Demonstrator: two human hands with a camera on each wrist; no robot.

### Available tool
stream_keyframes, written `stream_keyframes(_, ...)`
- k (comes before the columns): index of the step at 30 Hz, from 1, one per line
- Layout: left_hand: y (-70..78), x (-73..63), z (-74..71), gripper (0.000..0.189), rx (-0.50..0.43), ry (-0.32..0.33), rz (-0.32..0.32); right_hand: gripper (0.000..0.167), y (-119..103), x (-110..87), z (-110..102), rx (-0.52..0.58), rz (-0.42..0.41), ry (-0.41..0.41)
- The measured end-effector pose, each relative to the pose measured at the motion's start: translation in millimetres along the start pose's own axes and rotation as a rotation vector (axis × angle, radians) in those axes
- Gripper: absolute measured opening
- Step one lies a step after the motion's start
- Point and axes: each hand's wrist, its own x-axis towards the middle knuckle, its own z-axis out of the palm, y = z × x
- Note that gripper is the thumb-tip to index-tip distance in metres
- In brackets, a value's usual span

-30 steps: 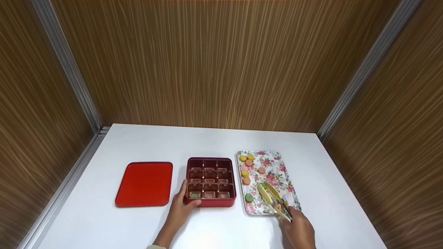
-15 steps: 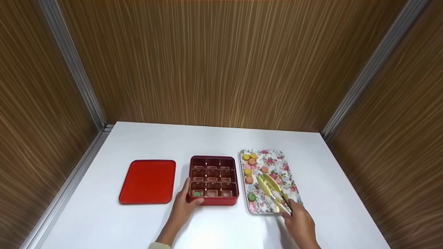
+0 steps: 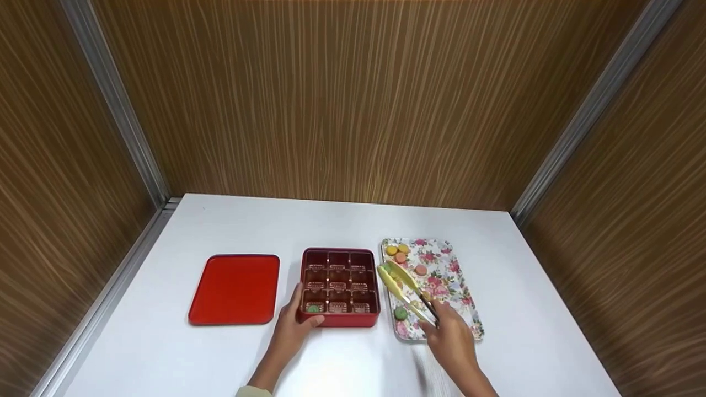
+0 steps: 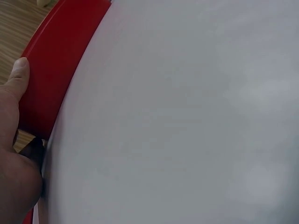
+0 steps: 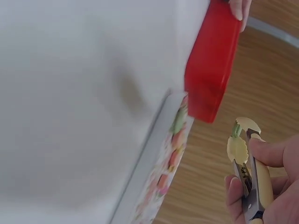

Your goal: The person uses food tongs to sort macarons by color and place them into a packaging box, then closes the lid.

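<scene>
In the head view my left hand (image 3: pixel 291 326) grips the front left corner of a red box (image 3: pixel 348 320) with a divided brown insert. Its thumb lies on the front wall, also seen in the left wrist view on the red box (image 4: pixel 60 60). One green macaron (image 3: pixel 313 309) sits in the front left compartment. My right hand (image 3: pixel 453 337) holds yellow-tipped tongs (image 3: pixel 409 292), their tips pinching another green macaron (image 3: pixel 387 268) above the left edge of a floral tray (image 3: pixel 460 317). In the right wrist view the tongs (image 5: pixel 254 182) are raised, with the green macaron (image 5: pixel 236 129) between their tips.
Several yellow and pink macarons, such as a pink macaron (image 3: pixel 421 270), lie on the tray, with a green macaron (image 3: pixel 401 313) near its front left. A red lid (image 3: pixel 236 289) lies left of the box on the white table (image 3: pixel 138 342). Wood-patterned walls (image 3: pixel 331 99) enclose the table.
My right hand has carried the tongs and the green macaron up and left, from the middle of the tray to its left edge beside the box. My left hand stays on the box.
</scene>
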Motion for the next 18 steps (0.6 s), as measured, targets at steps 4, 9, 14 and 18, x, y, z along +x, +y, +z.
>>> stream_keyframes(4,0.4,-0.4,0.8,0.103,0.000,0.000,0.000,0.049,-13,1.5,8,0.026,-0.049,0.014)
stream_keyframes(9,0.5,-1.9,1.2,0.102,0.020,0.009,0.004,0.048,-29,1.9,17,0.018,-0.119,0.012)
stream_keyframes(14,0.5,-2.0,0.0,0.102,0.032,0.011,-0.009,0.047,-46,3.6,26,0.016,-0.179,-0.011)
stream_keyframes(18,1.7,-1.3,-1.0,0.103,0.038,0.010,-0.022,0.045,-58,5.7,35,0.012,-0.240,-0.005)
